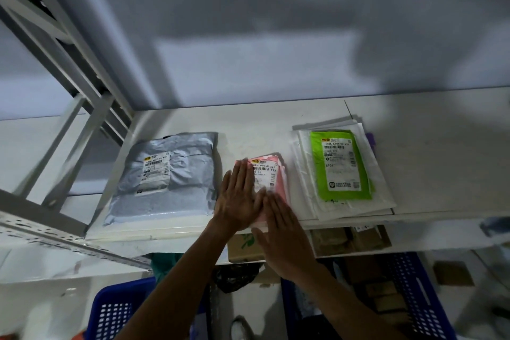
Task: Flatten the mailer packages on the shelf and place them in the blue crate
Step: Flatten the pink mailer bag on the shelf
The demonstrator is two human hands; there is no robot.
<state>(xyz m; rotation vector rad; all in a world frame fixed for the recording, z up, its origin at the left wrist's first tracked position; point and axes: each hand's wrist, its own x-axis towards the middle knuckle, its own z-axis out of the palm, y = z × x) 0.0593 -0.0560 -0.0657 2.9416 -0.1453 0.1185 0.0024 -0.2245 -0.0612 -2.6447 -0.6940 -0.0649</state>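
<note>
A small pink mailer [278, 174] with a white label lies at the front middle of the white shelf [441, 146]. My left hand [238, 199] lies flat on its left part, fingers straight and together. My right hand [281, 234] rests flat over its near right corner, partly past the shelf's edge. A large grey mailer [165, 176] sits to the left. To the right, a green mailer [339, 165] tops a stack of white mailers [380, 193]. Below, a blue crate [414, 292] stands at the right and another blue crate [116, 309] at the left.
White metal shelf posts [91, 130] and a perforated rail [55, 237] rise at the left. Cardboard boxes [350, 237] sit on the lower shelf under my hands. The right crate holds brown boxes. A grey wall stands behind the shelf.
</note>
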